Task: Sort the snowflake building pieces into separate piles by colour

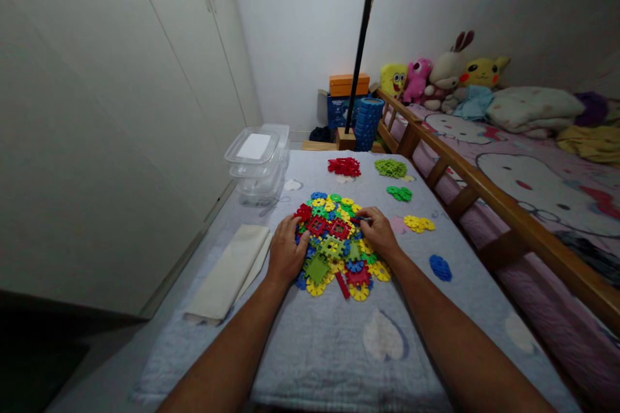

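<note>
A mixed pile of plastic building pieces (332,246) lies on the cloth-covered table, made of toothed discs and notched square plates in red, yellow, green and blue. At the pile's left edge rests my left hand (287,250), thumb apart from the fingers, its fingertips touching a red piece (303,211). On the opposite side, my right hand (378,231) has its fingers pinched at a red building piece (355,220), partly hidden by the fingertips. A narrow red piece (342,285) lies at the pile's near edge.
Separate groups of red pieces (344,166), light green pieces (391,168), green discs (400,193), yellow discs (419,224) and blue discs (440,268) lie beyond and to the right. Stacked clear containers (256,171) and folded cloth (230,271) are left. A wooden bed rail (465,187) borders the right.
</note>
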